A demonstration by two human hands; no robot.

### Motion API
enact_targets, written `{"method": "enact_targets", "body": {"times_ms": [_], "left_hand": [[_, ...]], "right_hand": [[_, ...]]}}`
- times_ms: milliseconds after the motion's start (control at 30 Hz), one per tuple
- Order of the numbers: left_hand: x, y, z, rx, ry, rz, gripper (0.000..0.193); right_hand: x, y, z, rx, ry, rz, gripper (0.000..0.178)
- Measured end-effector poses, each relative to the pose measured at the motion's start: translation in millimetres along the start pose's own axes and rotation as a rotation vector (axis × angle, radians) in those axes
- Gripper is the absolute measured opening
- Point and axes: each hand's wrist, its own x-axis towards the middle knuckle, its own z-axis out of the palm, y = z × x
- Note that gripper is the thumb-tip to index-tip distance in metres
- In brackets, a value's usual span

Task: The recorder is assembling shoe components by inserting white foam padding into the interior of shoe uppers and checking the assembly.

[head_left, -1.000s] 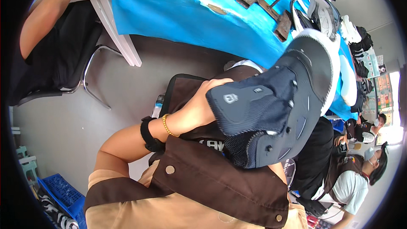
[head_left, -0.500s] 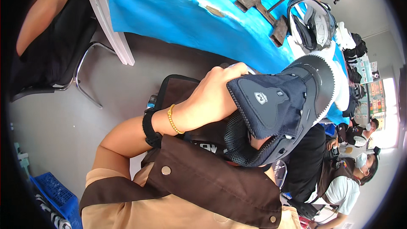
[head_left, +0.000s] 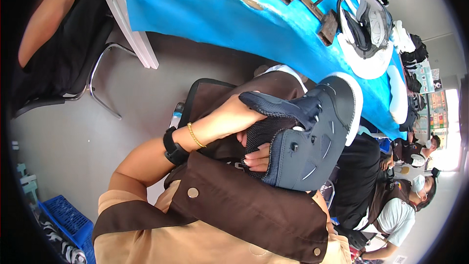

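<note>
The left grip (head_left: 229,120) is closed on the tongue of a dark shoe (head_left: 305,159) held above the lap; that forearm reaches in from the shoe's left. The right grip (head_left: 259,159) shows only fingers at the shoe's opening; the palm is hidden behind it, so its hold can't be told. Beyond the shoe, a blue-covered bench (head_left: 195,14) bears a metal stand (head_left: 328,28). Right of the shoe is a masked person (head_left: 398,215); far left of it, another's arm (head_left: 51,19) is cut off.

A bright blue sheet (head_left: 210,12) covers a white-legged table (head_left: 129,24) and hangs down its side. On the sheet are a rusty metal stand (head_left: 309,7), a grey and white shoe (head_left: 376,25), and a long white piece (head_left: 398,99), maybe a shoe sole.
</note>
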Motion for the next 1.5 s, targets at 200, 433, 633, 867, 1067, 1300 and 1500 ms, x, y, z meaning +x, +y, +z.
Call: {"method": "enact_targets", "body": {"times_ms": [200,433,633,867,1067,1300,1500], "left_hand": [[-34.2,-0.7,-17.3,-0.251,-0.225,-0.154,0.037],[-42.7,-17.7,-18.0,-0.427,-0.171,-0.064,0.026],[-44.9,-28.9,-37.1,-0.399,-0.437,-0.058,0.074],[-48.6,-45.0,-27.1,-0.609,-0.380,-0.069,0.068],[-45.6,-21.7,-18.1,-0.400,-0.294,-0.058,0.042],[-50.9,-11.2,-8.7,-0.182,-0.172,-0.032,0.025],[-45.5,-9.0,-0.8,-0.073,-0.084,0.047,0.025]], "right_hand": [[-1.7,8.6,2.7,0.112,0.120,0.002,0.059],[-2.8,9.5,20.1,0.170,0.361,-0.005,0.057],[-1.7,11.4,45.1,0.264,0.660,-0.027,0.055],[-6.4,22.1,79.8,0.463,1.054,-0.089,0.053],[-8.2,26.8,87.3,0.545,1.207,-0.128,0.051],[-8.4,26.0,90.5,0.573,1.299,-0.143,0.050],[-8.0,30.3,82.1,0.618,1.390,-0.173,0.048]]}}
